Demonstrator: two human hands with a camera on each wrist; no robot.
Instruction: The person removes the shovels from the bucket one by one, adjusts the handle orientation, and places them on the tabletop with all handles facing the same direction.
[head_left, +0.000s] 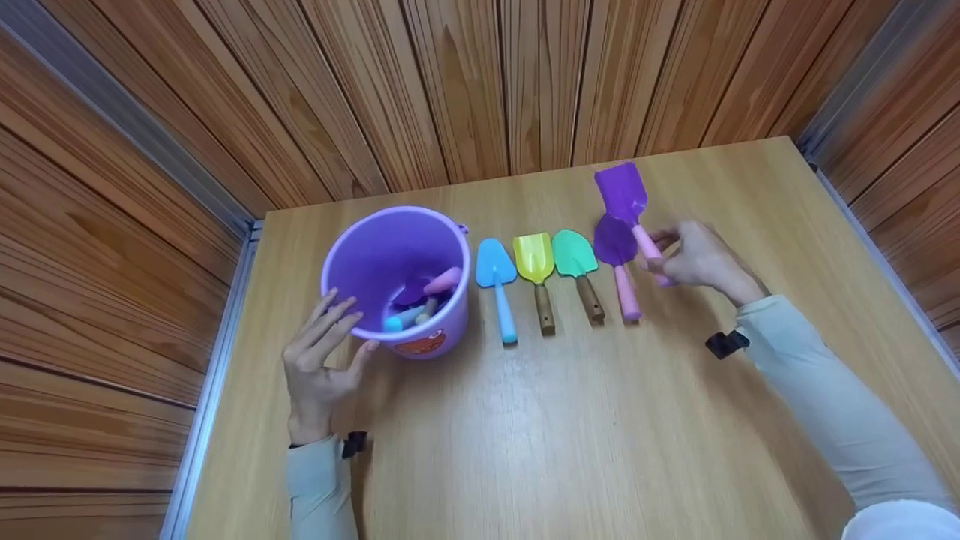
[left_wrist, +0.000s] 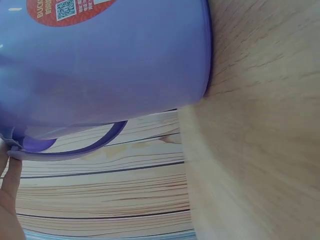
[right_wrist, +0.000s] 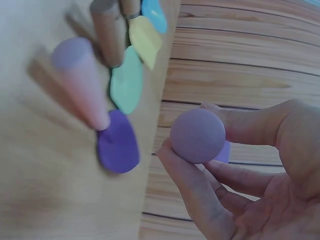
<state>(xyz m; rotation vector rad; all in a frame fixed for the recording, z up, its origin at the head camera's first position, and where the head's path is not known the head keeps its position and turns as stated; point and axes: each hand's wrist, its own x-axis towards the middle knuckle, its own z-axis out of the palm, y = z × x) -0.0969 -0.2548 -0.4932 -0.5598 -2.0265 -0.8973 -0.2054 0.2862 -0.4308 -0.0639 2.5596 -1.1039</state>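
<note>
My right hand point(head_left: 701, 259) pinches the pink handle of a purple square-bladed toy shovel point(head_left: 622, 193) between thumb and fingers. Its blade points to the far side, overlapping a second, round-bladed purple shovel point(head_left: 615, 241) on the table. In the right wrist view the held handle's round end point(right_wrist: 197, 136) faces the camera. At the left stands a purple bucket point(head_left: 454, 319), upright. My left hand point(head_left: 319, 367) is spread with its fingertips at the bucket's rim. Inside lie several toy tools, among them one with a pink handle point(head_left: 442, 280) and one with a blue handle point(head_left: 403, 319).
Between bucket and right hand, a blue trowel point(head_left: 496, 264), a yellow shovel point(head_left: 534, 256) and a green trowel point(head_left: 574, 253) lie in a row, handles toward me. Wood-panelled walls point(head_left: 465, 90) edge the table point(head_left: 525, 450). The bucket's handle point(left_wrist: 85, 151) hangs down its side.
</note>
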